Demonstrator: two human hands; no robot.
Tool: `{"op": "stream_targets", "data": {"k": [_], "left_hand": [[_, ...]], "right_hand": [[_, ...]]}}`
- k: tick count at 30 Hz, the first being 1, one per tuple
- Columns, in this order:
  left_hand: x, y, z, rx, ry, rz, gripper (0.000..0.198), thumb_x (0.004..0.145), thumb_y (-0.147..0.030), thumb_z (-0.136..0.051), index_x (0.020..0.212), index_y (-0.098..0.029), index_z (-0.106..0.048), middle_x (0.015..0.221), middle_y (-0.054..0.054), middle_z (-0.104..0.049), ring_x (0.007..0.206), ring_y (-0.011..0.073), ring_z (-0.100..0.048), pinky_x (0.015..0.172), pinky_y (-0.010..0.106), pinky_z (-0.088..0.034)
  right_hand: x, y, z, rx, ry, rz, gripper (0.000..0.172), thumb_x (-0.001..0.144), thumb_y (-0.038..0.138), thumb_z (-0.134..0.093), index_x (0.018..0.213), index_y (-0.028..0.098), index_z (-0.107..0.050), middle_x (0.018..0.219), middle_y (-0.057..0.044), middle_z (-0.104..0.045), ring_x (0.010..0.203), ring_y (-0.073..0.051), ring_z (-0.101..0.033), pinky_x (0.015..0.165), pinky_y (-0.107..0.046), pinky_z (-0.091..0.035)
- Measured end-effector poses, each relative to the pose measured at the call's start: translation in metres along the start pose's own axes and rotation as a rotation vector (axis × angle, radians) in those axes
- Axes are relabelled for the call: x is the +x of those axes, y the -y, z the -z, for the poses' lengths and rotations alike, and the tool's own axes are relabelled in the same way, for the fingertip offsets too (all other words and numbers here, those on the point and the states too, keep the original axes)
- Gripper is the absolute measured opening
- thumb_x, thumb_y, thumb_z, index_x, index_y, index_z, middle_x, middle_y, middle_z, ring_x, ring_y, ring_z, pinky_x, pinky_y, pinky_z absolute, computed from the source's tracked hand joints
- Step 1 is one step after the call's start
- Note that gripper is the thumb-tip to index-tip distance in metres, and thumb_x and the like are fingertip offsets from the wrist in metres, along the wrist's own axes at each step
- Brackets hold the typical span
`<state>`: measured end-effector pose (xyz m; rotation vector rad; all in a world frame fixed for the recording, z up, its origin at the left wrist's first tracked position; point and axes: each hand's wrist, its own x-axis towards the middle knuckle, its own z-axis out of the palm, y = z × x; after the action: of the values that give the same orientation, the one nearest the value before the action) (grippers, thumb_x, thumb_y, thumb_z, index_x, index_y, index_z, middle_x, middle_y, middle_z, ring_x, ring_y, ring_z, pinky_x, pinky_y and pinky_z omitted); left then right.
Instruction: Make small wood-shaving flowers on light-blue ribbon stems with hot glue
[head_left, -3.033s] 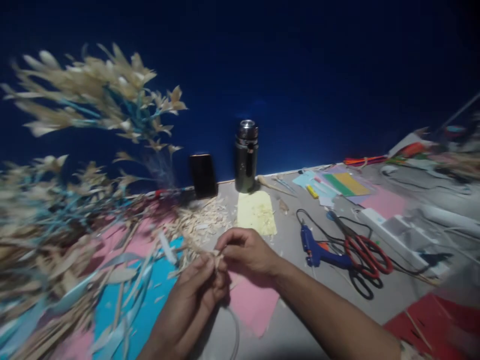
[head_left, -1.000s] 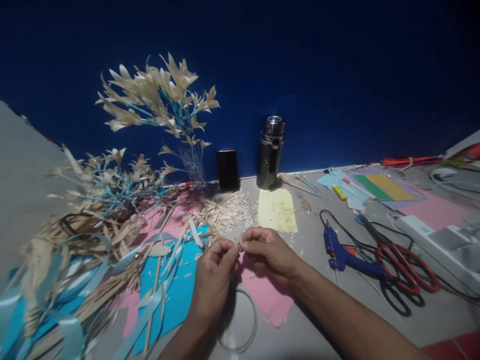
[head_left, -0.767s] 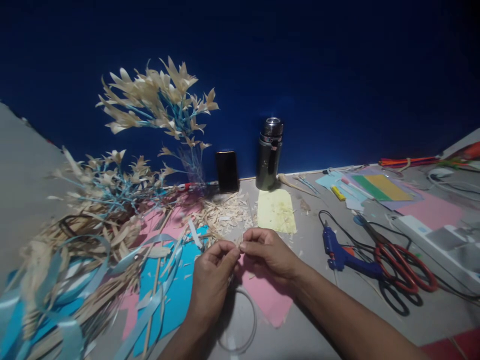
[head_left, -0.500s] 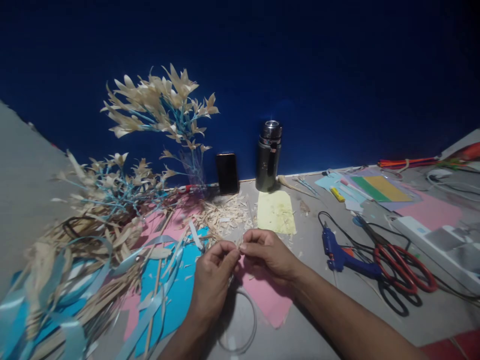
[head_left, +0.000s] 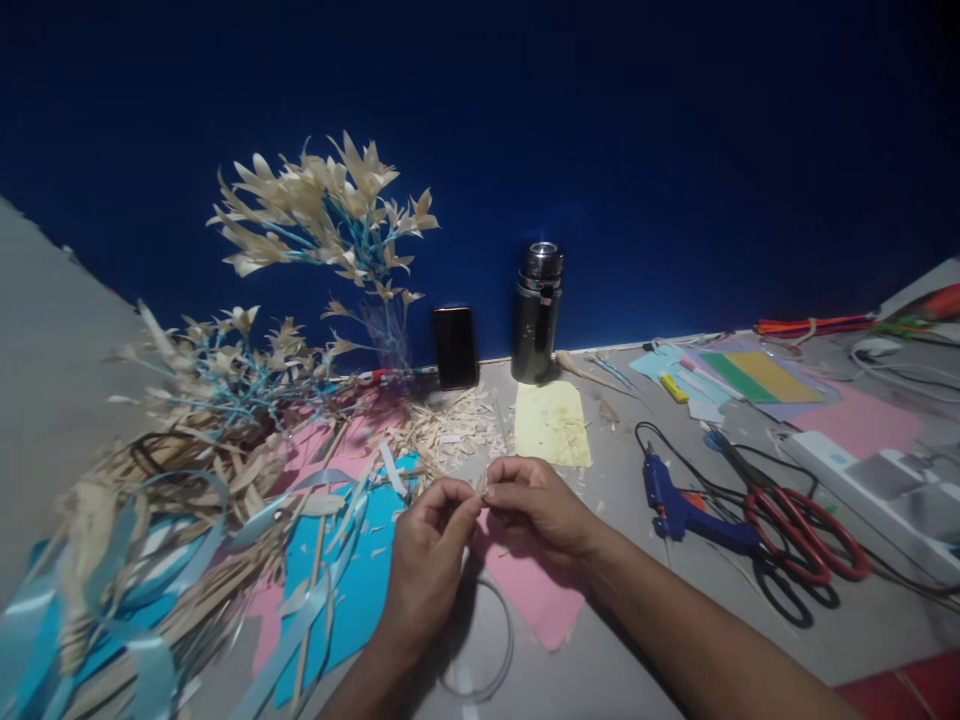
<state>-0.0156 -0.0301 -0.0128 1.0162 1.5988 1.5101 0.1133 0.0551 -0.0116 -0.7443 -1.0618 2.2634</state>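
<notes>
Left hand [head_left: 429, 555]: thumb and forefinger pressed together on one end of a pale sliver [head_left: 481, 484].
Right hand [head_left: 537, 506]: fingertips pinched on the other end, meeting the left fingertips.
Pale sliver: held between both sets of fingertips, above the pink paper [head_left: 534, 596].
Shavings pile [head_left: 450, 428]: just beyond the fingers.
Glue gun [head_left: 679, 506]: well right of the fingers.

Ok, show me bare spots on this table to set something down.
Left hand and right hand pinch a husk sliver over the pink sheet. Bare: the grey strip between that sheet and the glue gun, and the near edge below the scissors. Ribbons and husk strips smother the left; a power strip and papers crowd the far right.
</notes>
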Motion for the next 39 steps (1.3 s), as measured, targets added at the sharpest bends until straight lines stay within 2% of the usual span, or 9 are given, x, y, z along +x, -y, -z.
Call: {"op": "stream_targets", "data": {"k": [11, 20, 22, 25, 27, 29, 31, 34, 39], "left_hand": [[-0.002, -0.006, 0.002, 0.082, 0.02, -0.141, 0.018, 0.086, -0.029, -0.068, 0.071, -0.021, -0.069, 0.067, 0.001, -0.063, 0.064, 0.0166, -0.054, 0.062, 0.028, -0.042], [0.007, -0.002, 0.002, -0.219, 0.133, 0.05, 0.028, 0.08, -0.041, -0.078, 0.071, -0.016, -0.068, 0.062, -0.001, -0.059, 0.058, 0.0124, -0.051, 0.057, 0.023, -0.041], [0.007, -0.003, 0.002, -0.265, 0.143, 0.12, 0.032, 0.076, -0.046, -0.081, 0.072, -0.016, -0.069, 0.061, -0.001, -0.059, 0.054, 0.0115, -0.049, 0.054, 0.022, -0.04], [0.008, -0.004, 0.004, -0.245, 0.113, 0.172, 0.037, 0.071, -0.049, -0.085, 0.068, -0.016, -0.068, 0.056, -0.002, -0.057, 0.052, 0.0119, -0.049, 0.052, 0.023, -0.041], [0.01, -0.003, 0.006, -0.203, 0.08, 0.167, 0.038, 0.069, -0.049, -0.087, 0.065, -0.017, -0.067, 0.056, -0.002, -0.057, 0.054, 0.0124, -0.051, 0.052, 0.022, -0.043], [0.012, -0.001, 0.006, -0.182, 0.062, 0.156, 0.038, 0.068, -0.049, -0.087, 0.064, -0.017, -0.068, 0.057, -0.002, -0.057, 0.055, 0.0122, -0.052, 0.053, 0.022, -0.044], [0.013, 0.002, 0.005, -0.166, 0.064, 0.16, 0.039, 0.065, -0.049, -0.089, 0.063, -0.017, -0.068, 0.057, -0.001, -0.058, 0.054, 0.0124, -0.052, 0.052, 0.022, -0.045], [0.011, 0.005, 0.001, -0.164, 0.069, 0.194, 0.038, 0.058, -0.047, -0.092, 0.064, -0.017, -0.07, 0.057, -0.001, -0.059, 0.052, 0.0139, -0.052, 0.048, 0.024, -0.046], [0.011, 0.008, -0.005, -0.196, 0.058, 0.238, 0.039, 0.056, -0.045, -0.094, 0.065, -0.016, -0.07, 0.058, -0.001, -0.061, 0.051, 0.0125, -0.053, 0.047, 0.022, -0.045]], "right_hand": [[0.0, 0.005, -0.001, 0.082, 0.029, -0.088, 0.026, 0.059, 0.022, -0.08, 0.069, 0.016, -0.056, 0.05, 0.005, -0.053, 0.042, -0.003, -0.037, 0.039, -0.012, -0.018], [-0.004, 0.019, -0.01, 0.039, -0.008, -0.105, 0.021, 0.057, 0.022, -0.076, 0.066, 0.016, -0.058, 0.057, 0.003, -0.056, 0.045, -0.004, -0.037, 0.039, -0.015, -0.014], [-0.016, 0.03, -0.009, -0.153, -0.014, -0.034, 0.017, 0.065, 0.026, -0.074, 0.067, 0.017, -0.06, 0.059, 0.002, -0.058, 0.048, -0.006, -0.04, 0.042, -0.017, -0.021], [-0.053, 0.048, 0.01, -0.707, -0.065, 0.211, 0.012, 0.08, 0.026, -0.066, 0.072, 0.018, -0.066, 0.066, -0.001, -0.063, 0.059, -0.013, -0.052, 0.054, -0.024, -0.037], [-0.085, 0.053, 0.035, -1.156, -0.237, 0.423, 0.012, 0.086, 0.021, -0.06, 0.077, 0.019, -0.068, 0.077, -0.004, -0.068, 0.072, -0.018, -0.059, 0.066, -0.03, -0.043], [-0.115, 0.051, 0.068, -1.474, -0.584, 0.549, 0.02, 0.089, 0.012, -0.049, 0.092, 0.017, -0.069, 0.093, -0.01, -0.071, 0.087, -0.024, -0.062, 0.079, -0.036, -0.045], [-0.138, 0.047, 0.102, -1.716, -0.739, 0.462, 0.035, 0.084, 0.005, -0.049, 0.112, 0.015, -0.067, 0.114, -0.015, -0.069, 0.105, -0.029, -0.06, 0.091, -0.041, -0.044], [-0.149, 0.04, 0.14, -1.981, -0.75, 0.237, 0.05, 0.076, 0.002, -0.055, 0.125, 0.011, -0.063, 0.124, -0.018, -0.065, 0.113, -0.034, -0.054, 0.098, -0.044, -0.042], [-0.14, 0.039, 0.155, -2.067, -0.677, 0.118, 0.053, 0.076, 0.004, -0.056, 0.126, 0.015, -0.065, 0.119, -0.016, -0.064, 0.106, -0.032, -0.055, 0.093, -0.042, -0.042]]}}
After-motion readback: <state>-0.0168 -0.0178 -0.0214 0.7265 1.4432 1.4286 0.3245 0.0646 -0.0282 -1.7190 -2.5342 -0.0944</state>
